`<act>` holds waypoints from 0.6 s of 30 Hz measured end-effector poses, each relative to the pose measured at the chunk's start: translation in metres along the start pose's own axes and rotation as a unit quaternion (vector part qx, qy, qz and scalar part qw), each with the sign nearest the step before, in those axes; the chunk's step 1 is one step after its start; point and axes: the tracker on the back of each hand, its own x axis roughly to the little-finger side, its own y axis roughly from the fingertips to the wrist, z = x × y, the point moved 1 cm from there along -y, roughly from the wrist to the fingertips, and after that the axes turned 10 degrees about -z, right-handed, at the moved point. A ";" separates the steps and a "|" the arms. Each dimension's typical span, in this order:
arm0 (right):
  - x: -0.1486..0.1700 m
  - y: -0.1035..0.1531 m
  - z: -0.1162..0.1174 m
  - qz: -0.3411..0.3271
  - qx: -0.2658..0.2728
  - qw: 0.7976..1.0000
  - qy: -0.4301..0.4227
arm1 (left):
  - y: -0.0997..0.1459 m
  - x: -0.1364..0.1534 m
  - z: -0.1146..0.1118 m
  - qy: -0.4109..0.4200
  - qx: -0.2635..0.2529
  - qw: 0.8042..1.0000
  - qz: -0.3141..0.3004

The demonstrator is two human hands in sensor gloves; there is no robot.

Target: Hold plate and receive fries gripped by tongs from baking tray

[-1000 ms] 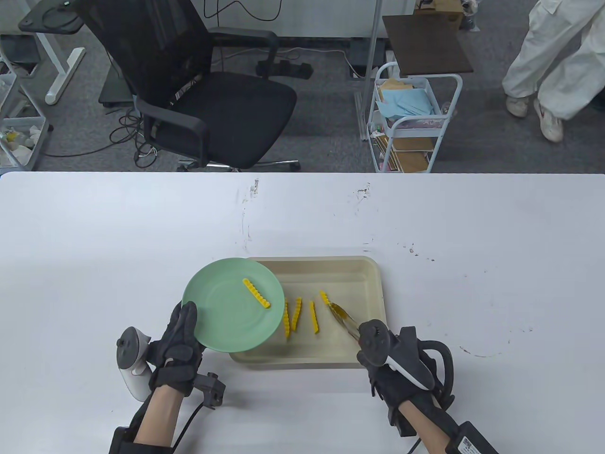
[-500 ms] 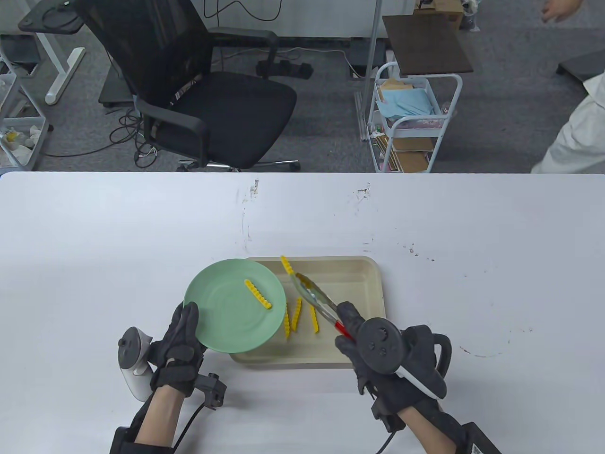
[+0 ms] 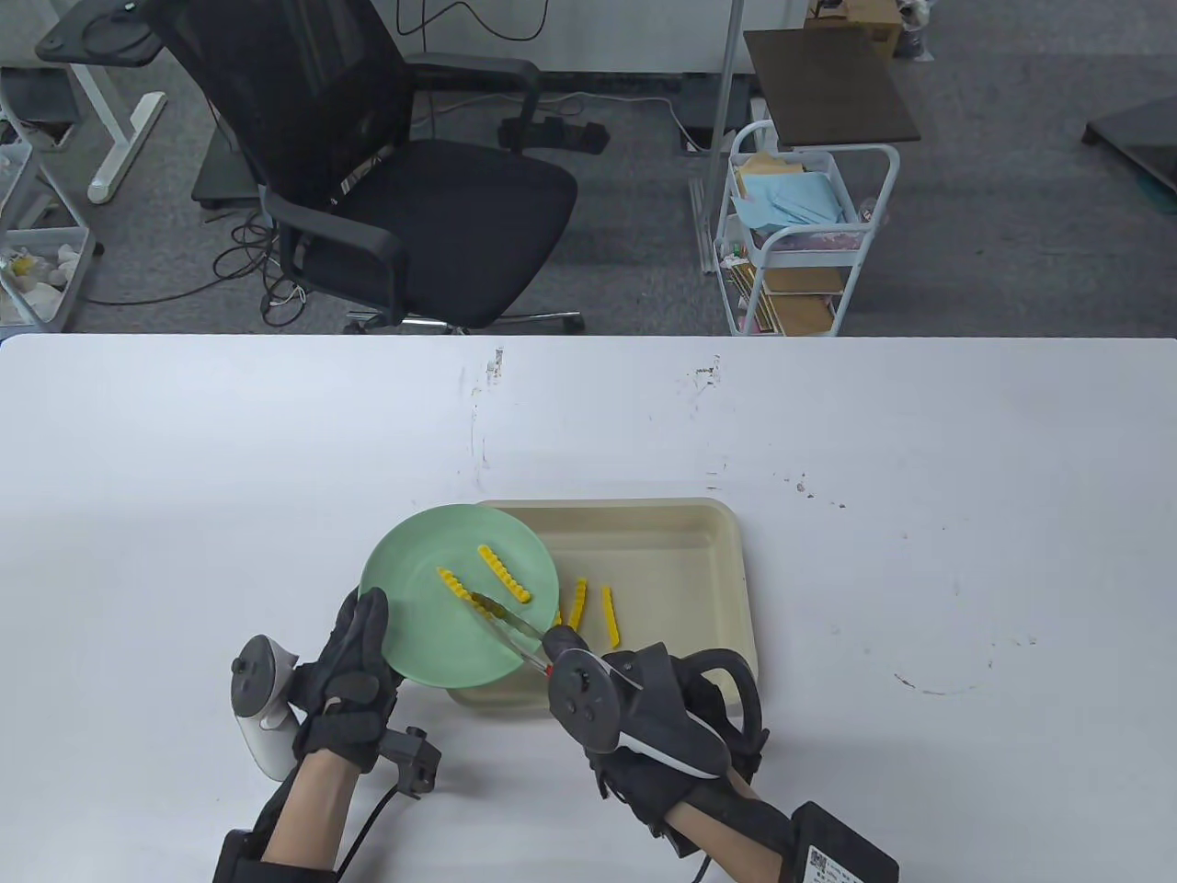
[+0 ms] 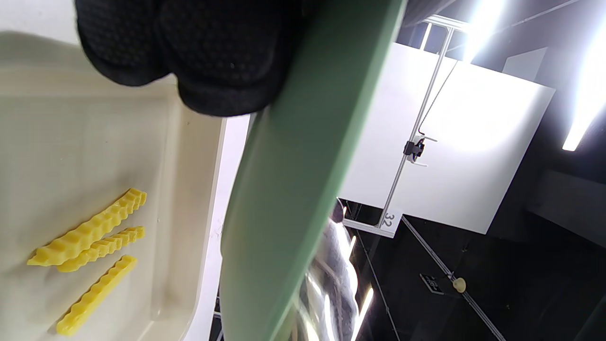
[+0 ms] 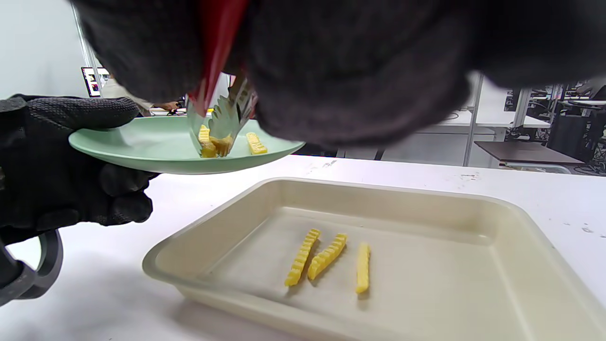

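The left hand (image 3: 354,676) is holding the green plate (image 3: 418,635) lifted over the baking tray's (image 3: 726,589) left end, near the surface's front edge. The right hand (image 3: 644,727) is squeezing the tongs (image 3: 506,625), their grip closed on a fry (image 3: 452,581) over the plate.

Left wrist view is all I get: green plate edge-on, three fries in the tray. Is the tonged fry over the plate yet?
Observer: Yes. The metal tongs with red handles have the yellow crinkle-cut fry down on the round green plate.
Operator: Anything already on it?
Observer: One other fry, beside it.
Operator: Is the plate resting on the tray?
Observer: No. In the right wrist view the left hand holds it above the beige baking tray.
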 end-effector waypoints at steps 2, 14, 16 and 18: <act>-0.001 -0.001 0.000 0.000 -0.003 1.000 0.003 | 0.000 0.000 0.000 -0.002 0.000 1.000 0.000; 0.030 0.020 -0.020 0.037 0.054 0.997 -0.051 | 0.000 -0.001 0.001 0.003 -0.003 1.000 -0.003; 0.045 0.026 -0.022 0.070 0.072 0.994 -0.040 | 0.000 -0.001 0.001 0.002 -0.004 1.000 -0.003; 0.061 0.031 -0.020 0.105 0.084 0.991 -0.016 | 0.000 -0.001 0.001 0.000 -0.003 1.000 -0.003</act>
